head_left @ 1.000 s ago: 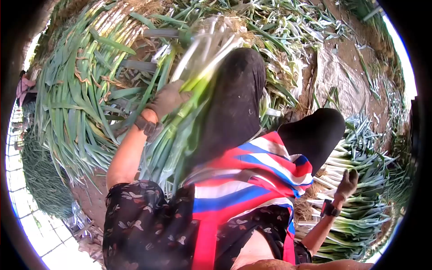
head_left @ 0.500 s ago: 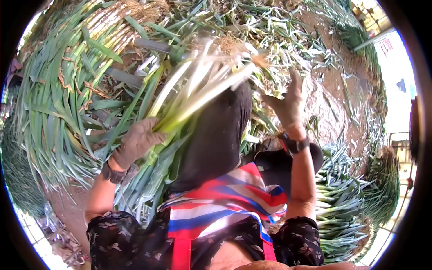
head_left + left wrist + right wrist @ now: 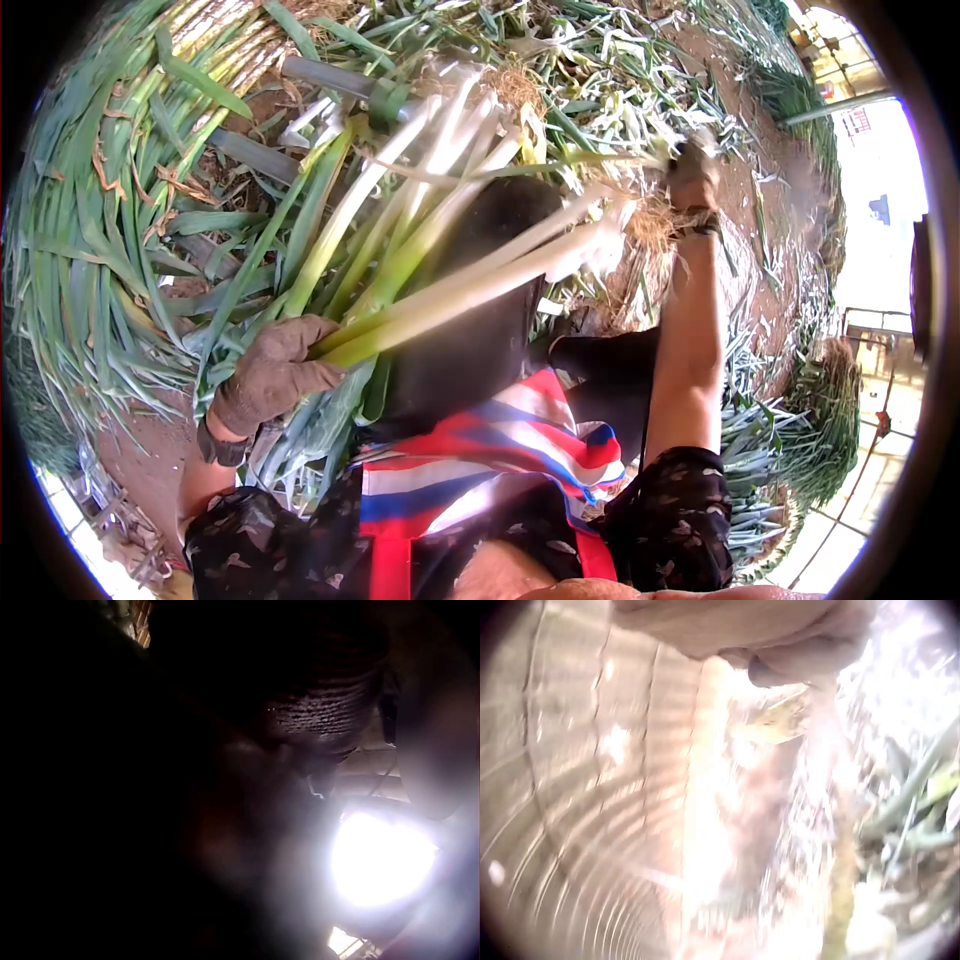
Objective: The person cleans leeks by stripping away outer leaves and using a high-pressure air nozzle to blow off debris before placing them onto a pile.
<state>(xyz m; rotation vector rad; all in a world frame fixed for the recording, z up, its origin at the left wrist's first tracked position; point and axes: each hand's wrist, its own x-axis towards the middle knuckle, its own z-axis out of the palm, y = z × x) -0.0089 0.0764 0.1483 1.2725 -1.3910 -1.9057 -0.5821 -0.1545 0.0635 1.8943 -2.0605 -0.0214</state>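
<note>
Left hand (image 3: 268,376) grips stalks (image 3: 450,305); leaf-strewn earth (image 3: 700,48), gridded wall (image 3: 890,375) beyond.

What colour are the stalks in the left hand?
The stalks are white near the roots, green by the left hand. Best view: head.

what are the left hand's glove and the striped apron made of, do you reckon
The glove on the left hand looks like matte brown textile, perhaps knitted: its surface shows no shine. The striped apron seems to be thin, smooth cloth: it drapes in soft folds, though whether cotton or synthetic is unclear.
</note>
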